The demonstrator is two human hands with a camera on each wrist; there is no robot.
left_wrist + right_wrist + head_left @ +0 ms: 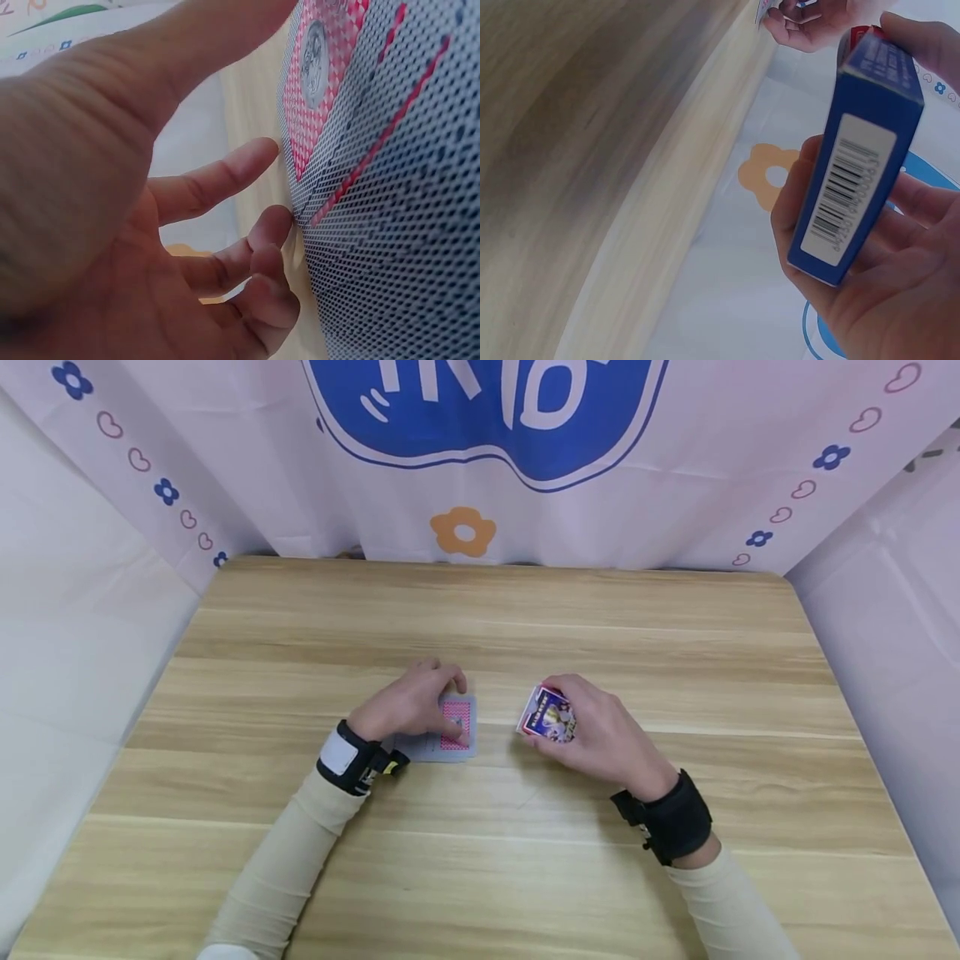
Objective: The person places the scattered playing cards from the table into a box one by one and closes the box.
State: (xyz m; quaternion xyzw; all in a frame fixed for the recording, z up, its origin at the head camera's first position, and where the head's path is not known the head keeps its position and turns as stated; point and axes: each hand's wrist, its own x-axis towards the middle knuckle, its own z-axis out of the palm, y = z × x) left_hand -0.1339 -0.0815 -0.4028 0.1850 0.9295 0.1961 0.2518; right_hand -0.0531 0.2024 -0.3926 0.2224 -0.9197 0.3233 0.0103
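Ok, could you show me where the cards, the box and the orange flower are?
Cards (457, 710): head view, on the red patterned back.
Box (551, 715): head view, on the printed front face.
Orange flower (444, 533): head view, on a left petal.

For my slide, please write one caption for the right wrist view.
Blue box in the right grip, its barcode facing the camera.

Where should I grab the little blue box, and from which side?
Probably pinch the box by its near and far edges, coming from the right. It's slim with straight opposite edges, and its left end faces the cards. The right hand grips it from the right too.
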